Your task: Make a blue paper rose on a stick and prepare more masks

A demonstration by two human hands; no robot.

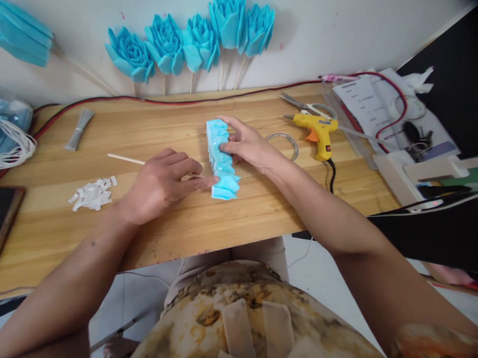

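My left hand (170, 179) is closed round a thin wooden stick (125, 158), whose pale end sticks out to the left. Its index fingertip touches the lower part of a blue pleated strip (222, 158) with pointed petal-like edges. My right hand (251, 144) grips the upper part of that strip, thumb on top and fingers on its far side. The strip stands over the middle of the wooden table, long side running away from me. Just right of my right hand lies a roll of clear tape (284, 146), partly covered by the wrist.
Several blue flowers on sticks (165, 45) lean against the wall. A yellow glue gun (318, 133) and scissors (309, 106) lie at right, near papers (365, 107) and a white stand (401, 180). White scraps (93, 194), grey ties (79, 129) and a dark tablet-like device (3, 221) are at left.
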